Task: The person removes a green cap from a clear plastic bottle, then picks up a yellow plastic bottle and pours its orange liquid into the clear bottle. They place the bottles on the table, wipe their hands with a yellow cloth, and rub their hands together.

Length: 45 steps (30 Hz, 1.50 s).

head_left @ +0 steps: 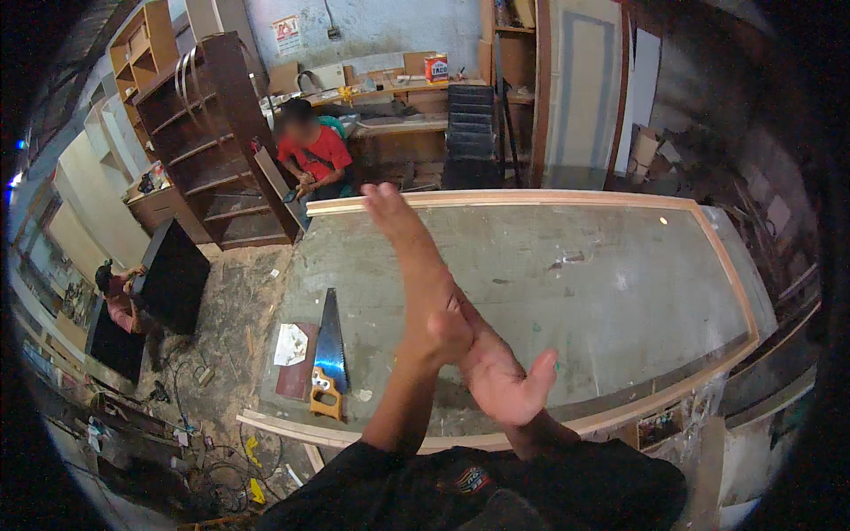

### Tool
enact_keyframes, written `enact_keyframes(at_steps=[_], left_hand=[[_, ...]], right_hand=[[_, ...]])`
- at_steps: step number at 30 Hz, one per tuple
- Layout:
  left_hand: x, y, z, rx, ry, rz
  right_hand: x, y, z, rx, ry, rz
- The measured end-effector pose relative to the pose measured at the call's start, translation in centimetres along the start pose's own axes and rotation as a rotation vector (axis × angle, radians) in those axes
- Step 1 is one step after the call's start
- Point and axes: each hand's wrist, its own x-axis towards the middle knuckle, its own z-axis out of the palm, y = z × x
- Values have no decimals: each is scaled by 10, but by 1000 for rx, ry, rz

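My left hand [416,265] is raised over the table, fingers stretched out toward the far edge. My right hand [506,382] meets it near the wrist and palm, its thumb sticking out to the right; its fingers are partly hidden behind the left hand. I see nothing held in either hand. Below them is a large grey-green tabletop [602,301], with a light wooden strip frame [531,196] lying along its edges. Left of my hands lies a handsaw [329,341] with a yellowish handle, beside a dark red board [294,380] carrying a white scrap [290,345].
A person in a red shirt [320,161] sits beyond the far left corner; another person [122,296] handles black panels [173,279] at left. A dark shelf unit [212,159] and a black chair [470,133] stand behind. Cables and yellow pieces [257,489] litter the floor.
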Motion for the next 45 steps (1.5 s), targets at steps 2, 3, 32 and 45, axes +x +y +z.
enact_keyframes(at_steps=[2,3,32,45], left_hand=[[-5,-7,4,-63,-52,-15],[-10,-9,5,-105,-102,0],[8,1,-52,-268,129,-112],[-90,20,-5,-1,-503,86]], right_hand=[[1,1,-3,66,24,45],[3,2,-4,103,69,47],[25,11,29,-378,-280,-22],[71,-38,-16,-189,266,-314]])
